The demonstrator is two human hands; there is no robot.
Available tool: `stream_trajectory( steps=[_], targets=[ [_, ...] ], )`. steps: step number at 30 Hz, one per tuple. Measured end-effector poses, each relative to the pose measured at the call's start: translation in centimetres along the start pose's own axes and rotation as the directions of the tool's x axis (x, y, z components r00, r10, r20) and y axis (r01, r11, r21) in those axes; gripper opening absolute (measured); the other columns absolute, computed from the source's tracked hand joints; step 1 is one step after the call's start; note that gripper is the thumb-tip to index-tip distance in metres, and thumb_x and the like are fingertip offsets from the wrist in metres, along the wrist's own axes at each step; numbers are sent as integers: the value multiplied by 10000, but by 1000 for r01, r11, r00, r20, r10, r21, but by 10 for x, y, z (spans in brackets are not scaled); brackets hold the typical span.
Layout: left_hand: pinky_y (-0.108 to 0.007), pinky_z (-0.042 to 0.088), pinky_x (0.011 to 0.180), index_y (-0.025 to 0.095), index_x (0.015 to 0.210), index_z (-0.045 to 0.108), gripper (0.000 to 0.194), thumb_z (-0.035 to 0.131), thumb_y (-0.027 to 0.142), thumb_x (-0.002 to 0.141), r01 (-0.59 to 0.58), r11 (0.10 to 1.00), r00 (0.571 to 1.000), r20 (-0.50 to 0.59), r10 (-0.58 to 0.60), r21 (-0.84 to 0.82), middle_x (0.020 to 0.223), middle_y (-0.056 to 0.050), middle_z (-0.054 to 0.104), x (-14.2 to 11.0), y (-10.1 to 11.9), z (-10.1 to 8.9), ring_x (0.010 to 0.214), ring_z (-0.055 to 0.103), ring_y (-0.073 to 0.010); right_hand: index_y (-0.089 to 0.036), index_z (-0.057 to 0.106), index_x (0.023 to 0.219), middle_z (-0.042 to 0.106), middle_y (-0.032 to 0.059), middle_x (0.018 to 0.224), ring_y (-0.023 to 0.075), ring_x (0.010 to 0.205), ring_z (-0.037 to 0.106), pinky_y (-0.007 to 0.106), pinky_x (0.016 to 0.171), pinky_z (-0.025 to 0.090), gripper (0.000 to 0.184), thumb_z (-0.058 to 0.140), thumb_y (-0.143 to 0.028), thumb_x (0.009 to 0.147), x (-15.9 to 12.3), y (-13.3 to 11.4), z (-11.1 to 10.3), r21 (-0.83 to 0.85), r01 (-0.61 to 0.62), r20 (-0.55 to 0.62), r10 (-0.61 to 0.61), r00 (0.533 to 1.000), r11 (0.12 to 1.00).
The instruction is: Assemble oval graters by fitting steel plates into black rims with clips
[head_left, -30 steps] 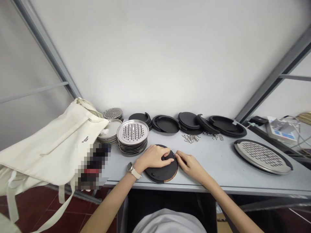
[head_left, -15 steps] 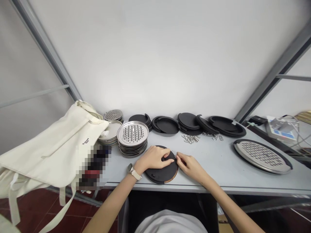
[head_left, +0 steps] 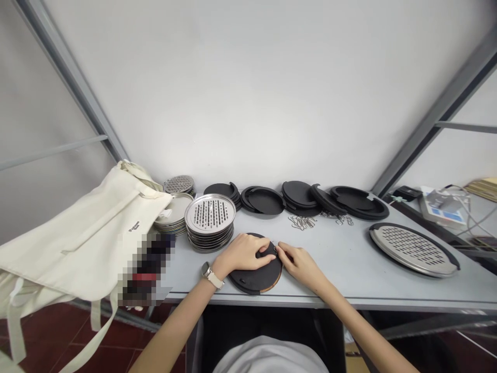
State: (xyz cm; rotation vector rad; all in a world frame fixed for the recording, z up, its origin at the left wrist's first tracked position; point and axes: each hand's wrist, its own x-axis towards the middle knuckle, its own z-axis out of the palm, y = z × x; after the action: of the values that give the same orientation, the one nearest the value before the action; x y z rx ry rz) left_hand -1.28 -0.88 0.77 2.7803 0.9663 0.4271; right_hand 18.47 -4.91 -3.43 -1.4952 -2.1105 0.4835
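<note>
A round black disc (head_left: 256,277) with a brown edge lies flat near the front edge of the grey table (head_left: 349,269). My left hand (head_left: 243,253), a watch on its wrist, presses down on the disc's top. My right hand (head_left: 297,260) pinches a small metal piece at the disc's right rim; the piece is mostly hidden by my fingertips. Loose wire clips (head_left: 302,221) lie just beyond my right hand.
A stack of perforated steel plates (head_left: 210,221) stands left of the disc, with a second stack (head_left: 174,213) behind it. Black discs (head_left: 298,196) line the wall. A large perforated steel tray (head_left: 413,249) rests at right. A cream tote bag (head_left: 77,238) hangs over the left end.
Both hands stay on the disc with only small finger shifts at its right rim. The view has drifted slightly, so everything sits a little further left.
</note>
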Motion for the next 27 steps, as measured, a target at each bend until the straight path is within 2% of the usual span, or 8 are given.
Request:
stream_trajectory(
  steps=[5, 12, 27],
  targets=[
    [-290, 276, 567, 200, 778, 516, 280, 526, 464, 872, 19, 1000, 1000, 12, -19, -2, 663, 15, 588, 0, 0, 0, 605, 545, -147, -228, 483, 730, 575, -8, 617, 163, 541, 532, 240, 566, 336, 315, 317, -339, 974, 0, 1, 0, -1, 20, -21, -20, 1000, 1000],
    [-283, 252, 558, 202, 765, 497, 289, 520, 464, 886, 6, 1000, 1000, 8, -6, 8, 673, 11, 588, 0, 1, 0, 625, 545, -148, -224, 455, 696, 509, -29, 572, 143, 514, 480, 235, 541, 322, 332, 316, -335, 976, -1, 3, -3, 46, 65, -3, -65, 998, 997],
    [-286, 233, 557, 206, 780, 488, 292, 505, 474, 896, 15, 999, 1000, -23, -14, 46, 710, 7, 621, -1, 2, 3, 649, 566, -161, -222, 360, 659, 404, -52, 539, 124, 489, 394, 233, 525, 281, 311, 333, -321, 952, -1, 5, -2, 67, 36, 10, -37, 999, 997]
  ],
)
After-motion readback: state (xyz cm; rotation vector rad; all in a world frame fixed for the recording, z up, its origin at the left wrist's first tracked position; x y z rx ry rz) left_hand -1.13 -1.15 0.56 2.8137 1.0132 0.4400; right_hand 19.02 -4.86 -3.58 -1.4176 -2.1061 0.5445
